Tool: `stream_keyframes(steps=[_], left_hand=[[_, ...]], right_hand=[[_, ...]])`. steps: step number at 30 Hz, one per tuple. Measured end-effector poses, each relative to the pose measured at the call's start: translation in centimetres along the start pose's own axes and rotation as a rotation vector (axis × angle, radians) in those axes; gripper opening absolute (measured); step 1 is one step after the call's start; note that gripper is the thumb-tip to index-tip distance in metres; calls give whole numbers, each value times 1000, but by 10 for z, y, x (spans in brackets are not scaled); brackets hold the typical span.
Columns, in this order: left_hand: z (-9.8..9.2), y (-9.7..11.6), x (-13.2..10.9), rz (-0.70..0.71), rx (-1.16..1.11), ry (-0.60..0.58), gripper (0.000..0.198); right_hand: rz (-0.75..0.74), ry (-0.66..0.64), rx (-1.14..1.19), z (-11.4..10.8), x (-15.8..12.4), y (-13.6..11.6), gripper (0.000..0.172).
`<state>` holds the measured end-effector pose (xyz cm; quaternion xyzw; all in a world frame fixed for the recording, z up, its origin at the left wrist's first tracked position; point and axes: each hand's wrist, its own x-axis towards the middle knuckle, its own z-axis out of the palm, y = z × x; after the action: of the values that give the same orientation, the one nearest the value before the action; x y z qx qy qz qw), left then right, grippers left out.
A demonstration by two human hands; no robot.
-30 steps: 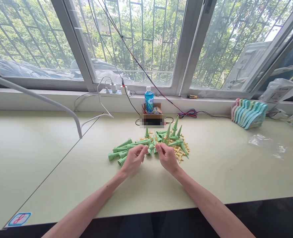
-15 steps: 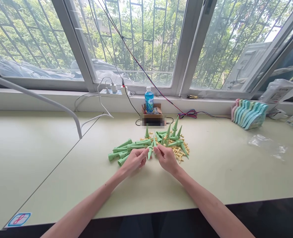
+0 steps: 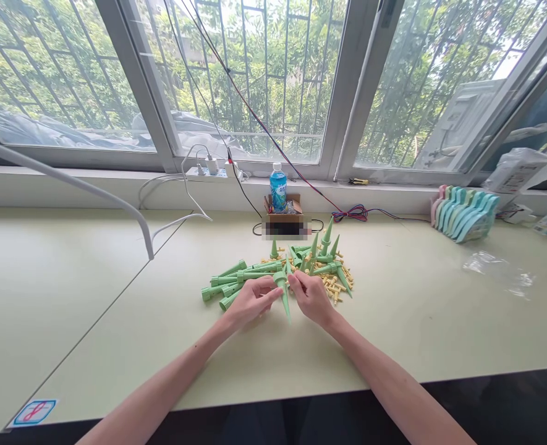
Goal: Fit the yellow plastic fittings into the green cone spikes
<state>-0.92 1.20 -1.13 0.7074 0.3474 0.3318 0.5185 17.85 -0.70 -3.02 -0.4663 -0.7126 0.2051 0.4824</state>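
From where I stand, both hands pinch one green spike (image 3: 285,300) by its wide top, just in front of the bottle (image 3: 278,187). The left hand (image 3: 250,303) steadies it and the right hand (image 3: 311,296) closes its fingertips on the cap. The tip points down, likely to clear the pile (image 3: 236,278) and yellow pegs (image 3: 334,287)

A pale green worktop (image 3: 115,296) spans the full width of the view. A straight seam (image 3: 129,287) runs diagonally across its left half, and its front edge (image 3: 509,402) is dark. Behind the worktop, a white sill (image 3: 69,185) runs along the wall. Above the sill, large windows (image 3: 264,74) in white frames are fitted with an outer metal grille (image 3: 46,68). Green trees (image 3: 416,62) fill the panes. Bright daylight enters through the glass and lights the worktop evenly.
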Motion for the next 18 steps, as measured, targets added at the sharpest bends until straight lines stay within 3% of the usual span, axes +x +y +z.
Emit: stream_keyframes(steps=[11, 18], left_hand=[[7, -3, 0, 153, 60, 162, 33], [12, -2, 0, 98, 50, 191, 31]], right_hand=[[-2, 0, -16, 0, -1, -5, 52], [-16, 81, 28, 3, -3, -5, 49]])
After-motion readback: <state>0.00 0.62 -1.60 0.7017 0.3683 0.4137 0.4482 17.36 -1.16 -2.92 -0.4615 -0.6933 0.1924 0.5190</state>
